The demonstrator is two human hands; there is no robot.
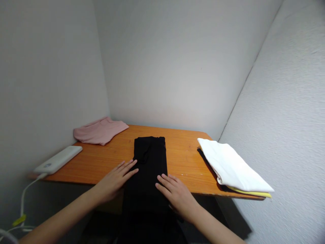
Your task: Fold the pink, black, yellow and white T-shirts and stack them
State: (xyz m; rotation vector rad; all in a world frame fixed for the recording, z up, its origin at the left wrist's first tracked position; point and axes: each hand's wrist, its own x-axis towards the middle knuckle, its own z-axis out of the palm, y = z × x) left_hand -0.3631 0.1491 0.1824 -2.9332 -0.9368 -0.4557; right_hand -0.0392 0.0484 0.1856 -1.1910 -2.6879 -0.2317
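A black garment [154, 159], folded into a long narrow strip, lies on the wooden table [185, 149] and reaches past the front edge, where it merges with dark shapes below. My left hand [118, 179] rests on its left side with the fingers stretched out. On the right side of the cloth lies my right hand [175, 193], palm down, fingers extended and slightly apart. Neither hand grips the fabric; both touch it from above. A smaller folded flap shows at the upper left of the garment.
On the right stands a stack with a folded white cloth [233, 166] on top and yellow cloth [264, 194] and black cloth beneath. Pink fabric [99, 131] lies at the back left. A white power bank [59, 159] with a cable sits near the left edge. Walls enclose the table.
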